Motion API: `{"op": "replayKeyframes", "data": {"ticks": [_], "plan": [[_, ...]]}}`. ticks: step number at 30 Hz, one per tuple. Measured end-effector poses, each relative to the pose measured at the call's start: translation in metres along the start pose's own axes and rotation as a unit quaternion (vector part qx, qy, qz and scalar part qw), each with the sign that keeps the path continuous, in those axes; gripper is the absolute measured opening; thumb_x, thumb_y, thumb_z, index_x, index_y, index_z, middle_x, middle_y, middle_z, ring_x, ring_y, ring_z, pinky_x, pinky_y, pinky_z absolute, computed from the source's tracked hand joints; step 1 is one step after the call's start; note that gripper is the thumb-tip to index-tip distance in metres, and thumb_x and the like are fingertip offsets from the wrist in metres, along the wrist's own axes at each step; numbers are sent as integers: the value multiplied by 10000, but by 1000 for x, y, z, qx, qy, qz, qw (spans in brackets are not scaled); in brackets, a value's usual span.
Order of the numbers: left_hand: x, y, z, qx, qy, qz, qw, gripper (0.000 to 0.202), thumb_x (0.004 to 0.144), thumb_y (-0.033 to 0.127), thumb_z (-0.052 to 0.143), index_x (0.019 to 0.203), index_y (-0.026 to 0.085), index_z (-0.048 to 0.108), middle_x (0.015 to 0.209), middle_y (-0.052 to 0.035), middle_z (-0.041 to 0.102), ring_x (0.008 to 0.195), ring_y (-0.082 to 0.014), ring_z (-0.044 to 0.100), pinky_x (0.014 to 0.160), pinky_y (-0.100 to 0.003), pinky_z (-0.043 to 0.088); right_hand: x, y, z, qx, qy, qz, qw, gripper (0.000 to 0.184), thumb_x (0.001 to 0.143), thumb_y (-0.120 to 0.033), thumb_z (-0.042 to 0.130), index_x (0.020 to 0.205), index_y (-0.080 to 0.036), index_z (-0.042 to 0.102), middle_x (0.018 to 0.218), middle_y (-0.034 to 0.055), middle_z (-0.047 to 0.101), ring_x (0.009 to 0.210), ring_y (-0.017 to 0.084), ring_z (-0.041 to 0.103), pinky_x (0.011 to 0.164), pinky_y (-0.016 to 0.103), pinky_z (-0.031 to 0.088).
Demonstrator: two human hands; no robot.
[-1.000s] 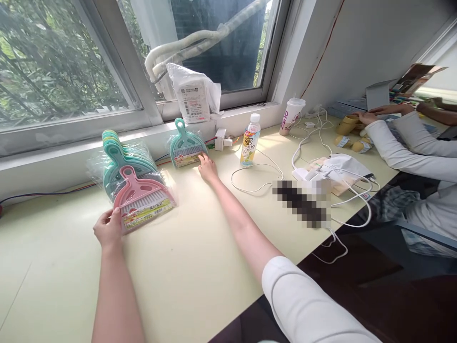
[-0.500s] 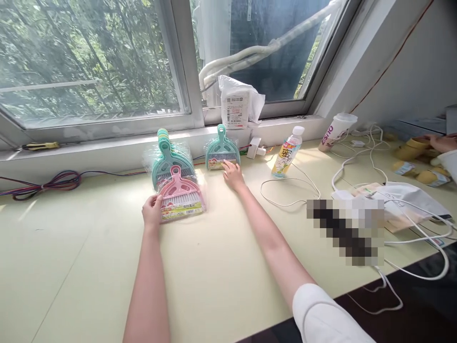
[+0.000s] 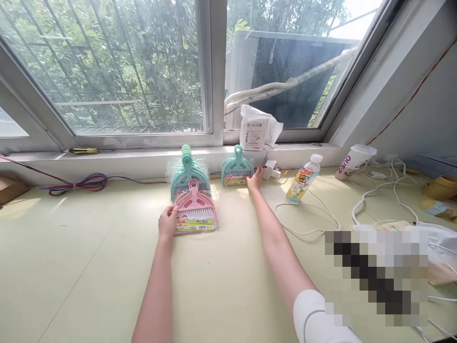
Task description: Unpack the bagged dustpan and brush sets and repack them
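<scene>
right hand point(image 3: 254, 179) slid right | teal dustpan point(image 3: 236, 167) left of fingertips point(image 3: 257, 170), seemingly touching

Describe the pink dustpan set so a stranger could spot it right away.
Start at the big window and drop to the pale yellow table below it. Near the middle lies a stack of wrapped teal dustpan sets; the pink dustpan set is the front one, its edge in the left hand. It is the only pink one.

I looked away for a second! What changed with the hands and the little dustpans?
The right hand slid from the front of the teal dustpan set to its right edge, touching it. The left hand kept gripping the pink dustpan set. Both sets and the bottle stayed put.
</scene>
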State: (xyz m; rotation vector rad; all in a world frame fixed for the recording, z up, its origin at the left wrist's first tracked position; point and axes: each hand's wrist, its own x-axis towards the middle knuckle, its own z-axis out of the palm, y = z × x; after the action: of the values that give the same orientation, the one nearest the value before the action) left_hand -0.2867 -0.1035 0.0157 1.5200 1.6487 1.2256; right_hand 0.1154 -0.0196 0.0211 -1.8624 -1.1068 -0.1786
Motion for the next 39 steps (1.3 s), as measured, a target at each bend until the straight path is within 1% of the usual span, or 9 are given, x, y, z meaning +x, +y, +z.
{"op": "replayKeyframes", "data": {"ticks": [3,6,12,19,23,30,35,37,39], "plan": [[0,-1,0,8,0,5,1000,436,777,572,504,911,186,658,912,-80,719,827,-235,657,736,-309,485,10,0,12,68,-28,38,997,672,706,-219,707,1316,-100,453,1377,236,411,1243,322,493,1010,413,439],[0,0,1,21,2,2,1000,423,790,562,488,911,194,657,909,-73,720,828,-235,657,734,-306,476,9,-3,18,91,-22,61,994,656,672,-168,698,1285,-89,476,1328,238,468,1243,331,486,1030,417,420],[-3,3,0,30,-7,-10,999,422,806,571,469,918,207,650,890,-56,716,807,-233,650,732,-309,453,-2,-21,35,132,-73,-33,988,611,712,-100,575,1315,-152,488,1302,139,568,1225,255,503,1072,383,386],[-1,1,0,33,-9,-8,999,436,801,579,471,930,207,658,899,-54,711,837,-234,641,742,-307,446,-17,-33,50,127,-90,-3,988,674,786,-232,575,1429,-213,372,1444,109,480,1306,291,416,1087,450,355],[0,-1,1,29,-13,-15,999,441,797,583,472,930,205,657,927,-55,711,846,-234,641,772,-316,446,-23,-27,47,153,-112,-3,982,770,802,-297,565,1496,-231,238,1514,112,399,1365,285,380,1092,461,362],[1,-1,1,18,-7,-7,1000,449,782,582,489,923,198,673,913,-64,717,849,-239,643,783,-322,465,-31,-28,35,129,-128,-9,983,746,858,-375,472,1524,-249,161,1569,122,290,1401,299,359,1073,514,384],[4,-3,-2,14,-21,8,1000,479,771,581,503,934,179,708,844,-55,716,828,-237,639,765,-315,484,-59,-35,2,130,-51,-19,990,652,925,-396,377,1516,-208,176,1546,166,306,1408,277,350,1059,491,403],[8,-6,-2,11,-15,5,1000,461,750,567,530,870,160,709,786,-50,704,811,-233,636,732,-308,496,-79,-32,-35,129,-47,-77,987,597,935,-373,390,1489,-199,253,1521,157,346,1387,252,383,1057,447,417],[12,-8,0,-5,-27,19,999,451,731,553,572,859,140,703,722,-40,683,748,-219,629,670,-301,510,-101,-21,-90,107,-59,-142,982,511,949,-368,405,1438,-225,367,1495,124,398,1371,235,404,1064,426,415]]}}
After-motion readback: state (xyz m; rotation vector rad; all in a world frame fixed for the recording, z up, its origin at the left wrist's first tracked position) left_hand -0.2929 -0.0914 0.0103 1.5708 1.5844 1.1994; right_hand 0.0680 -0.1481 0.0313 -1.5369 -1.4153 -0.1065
